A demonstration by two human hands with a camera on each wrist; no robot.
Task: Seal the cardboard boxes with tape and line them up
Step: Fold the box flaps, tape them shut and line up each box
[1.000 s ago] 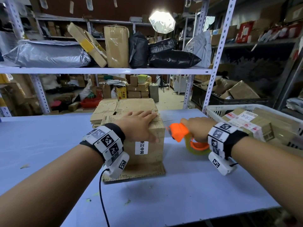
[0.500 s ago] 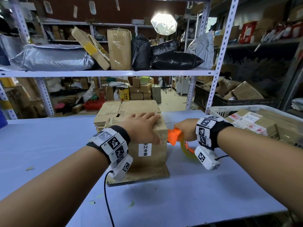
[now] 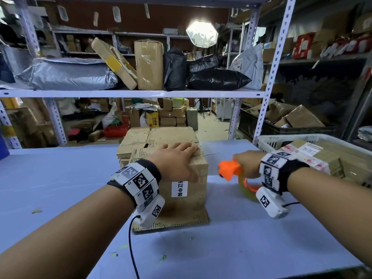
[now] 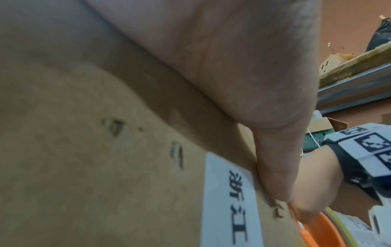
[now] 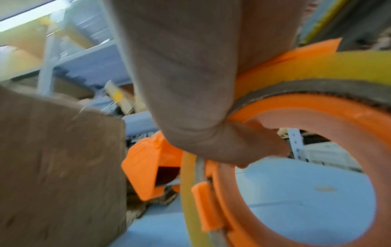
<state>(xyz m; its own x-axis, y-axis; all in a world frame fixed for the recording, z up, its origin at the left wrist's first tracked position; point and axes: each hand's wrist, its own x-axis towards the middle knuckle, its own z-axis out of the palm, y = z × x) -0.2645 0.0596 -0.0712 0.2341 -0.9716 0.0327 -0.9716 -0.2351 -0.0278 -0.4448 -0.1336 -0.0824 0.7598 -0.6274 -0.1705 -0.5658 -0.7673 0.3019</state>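
A brown cardboard box (image 3: 189, 190) with a white label stands mid-table on a flat cardboard sheet (image 3: 175, 222). My left hand (image 3: 175, 160) lies flat on its top, fingers straight, thumb (image 4: 275, 167) down the front face beside the label (image 4: 230, 200). Just right of the box, my right hand (image 3: 244, 162) grips an orange tape dispenser (image 3: 229, 169) with a yellowish tape roll (image 5: 317, 68); its fingers curl through the orange ring (image 5: 264, 127). The dispenser's cutter head (image 5: 146, 165) sits close to the box's right side (image 5: 59, 167).
Flattened cardboard (image 3: 159, 137) is stacked behind the box. A white basket (image 3: 267, 141) with taped parcels (image 3: 314, 158) stands at the right on the blue table (image 3: 60, 188). A metal shelf rack (image 3: 130, 93) with bags and boxes rises behind.
My right hand with the dispenser has shifted slightly left and nearer, toward the box's right side. The left hand has stayed flat on the box top.
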